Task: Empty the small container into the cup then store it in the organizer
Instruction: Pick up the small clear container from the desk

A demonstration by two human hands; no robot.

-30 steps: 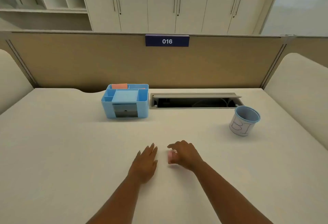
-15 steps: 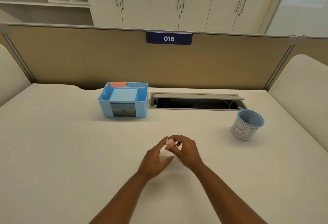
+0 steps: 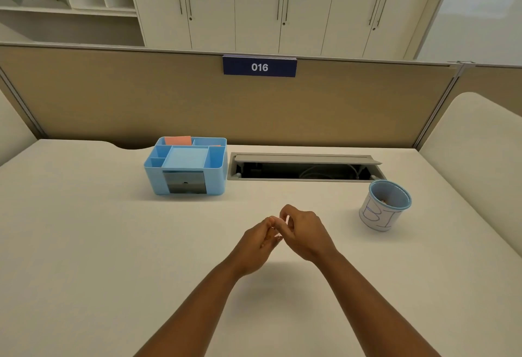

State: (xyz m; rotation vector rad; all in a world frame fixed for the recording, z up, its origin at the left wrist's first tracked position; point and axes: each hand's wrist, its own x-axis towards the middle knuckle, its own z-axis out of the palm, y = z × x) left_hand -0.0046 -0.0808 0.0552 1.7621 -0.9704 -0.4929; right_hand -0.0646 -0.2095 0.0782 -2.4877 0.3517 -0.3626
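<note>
A matt, smooth, off-white surface is shown by the desk. The organizer at the far edge appears to be moulded of smooth light-blue plastic with a slight sheen. The cup near the right edge is wrapped in matt white paper below a blue rim.

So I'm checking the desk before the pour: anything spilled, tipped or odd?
Nothing spilled or tipped. The cup and organizer stand upright. Only the desk's cable hatch stands open.

Desk with organizer, cup
</note>
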